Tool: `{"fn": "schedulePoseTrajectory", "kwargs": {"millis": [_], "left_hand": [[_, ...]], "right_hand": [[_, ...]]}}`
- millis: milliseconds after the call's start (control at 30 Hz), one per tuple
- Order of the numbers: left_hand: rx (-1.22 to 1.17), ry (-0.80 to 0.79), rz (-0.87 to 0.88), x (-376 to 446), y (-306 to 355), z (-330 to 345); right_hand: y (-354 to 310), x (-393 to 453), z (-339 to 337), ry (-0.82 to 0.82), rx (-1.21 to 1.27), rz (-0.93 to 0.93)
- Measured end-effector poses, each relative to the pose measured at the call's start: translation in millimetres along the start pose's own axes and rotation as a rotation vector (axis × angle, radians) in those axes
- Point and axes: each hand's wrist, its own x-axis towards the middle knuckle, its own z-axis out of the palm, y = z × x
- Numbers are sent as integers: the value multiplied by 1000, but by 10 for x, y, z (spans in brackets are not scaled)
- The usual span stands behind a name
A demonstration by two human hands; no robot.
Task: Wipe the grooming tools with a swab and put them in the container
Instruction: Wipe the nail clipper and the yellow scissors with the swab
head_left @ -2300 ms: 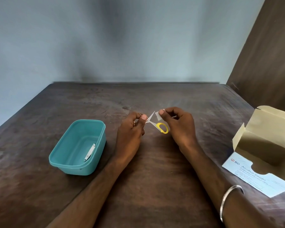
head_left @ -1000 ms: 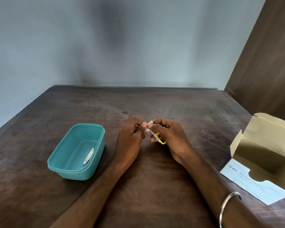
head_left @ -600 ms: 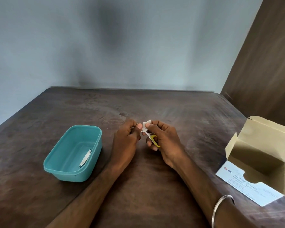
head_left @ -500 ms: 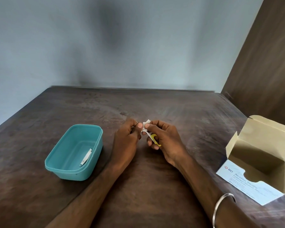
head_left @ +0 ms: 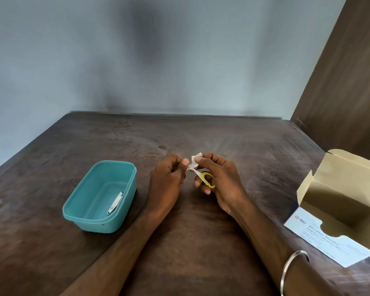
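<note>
Small scissors with a yellow handle [head_left: 207, 180] are held above the table between both hands. My left hand [head_left: 169, 182] pinches the blade end with thumb and fingers. With thumb and forefinger, my right hand [head_left: 221, 184] pinches a white swab [head_left: 195, 160] folded round the blade, while its lower fingers curl by the yellow handle. The teal container [head_left: 115, 164] stands to the left of my left hand. A metal nail clipper [head_left: 115, 203] lies inside it.
An open cardboard box of alcohol swabs [head_left: 346, 201] stands at the right table edge, its printed flap lying flat toward me. A brown panel rises at the right. A grey wall closes the far edge of the dark wooden table [head_left: 201, 242].
My right hand slid the swab toward my left hand along the blade, then drew back slightly toward the handle. My left hand kept its pinch on the blade end.
</note>
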Motion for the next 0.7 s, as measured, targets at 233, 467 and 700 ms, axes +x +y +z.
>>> {"fn": "schedulePoseTrajectory", "kwargs": {"millis": [233, 467, 700], "left_hand": [[148, 102, 82, -36, 19, 1], [528, 115, 440, -53, -28, -8], [357, 168, 317, 1, -89, -2]], "right_hand": [[10, 26, 8, 94, 26, -16], [-4, 28, -41, 113, 28, -1], [-38, 36, -68, 161, 60, 27]]}}
